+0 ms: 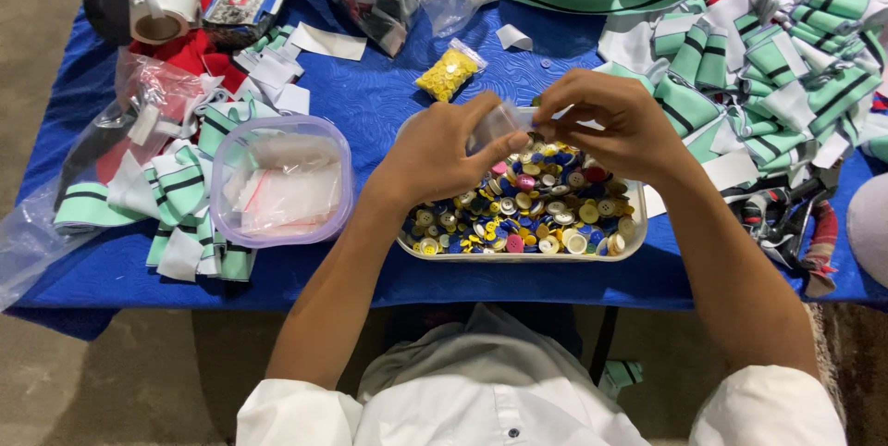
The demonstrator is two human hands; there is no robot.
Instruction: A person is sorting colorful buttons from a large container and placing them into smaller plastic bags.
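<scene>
Hands: both hands are up over the tray, close together, pinching one small clear bag between them.
Left hand [435, 154]: its fingers and thumb grip the left side of the small clear bag [495, 127].
Right hand [620, 122]: its fingertips pinch the bag's top edge on the right side.
Small clear bag: it is held in the air just above the tray, not touching the buttons. I cannot tell if anything is inside it, or if its top is open.
Tray of buttons [638, 224]: a clear tray on the worktop right under the hands, heaped with yellow, blue, white and pink buttons.
How far along: the tray looks full, so lots of buttons are not yet bagged. One little bag of yellow buttons [448, 73] already lies filled on the worktop, behind the tray.
Purple tub [282, 179]: to the left of the tray, with more flat clear bags in it, so many bags look unused.
Worktop [370, 104]: it has a blue cover.
Striped cloth pieces [786, 67]: green, white and black bits piled at the right, and more at the left.
</scene>
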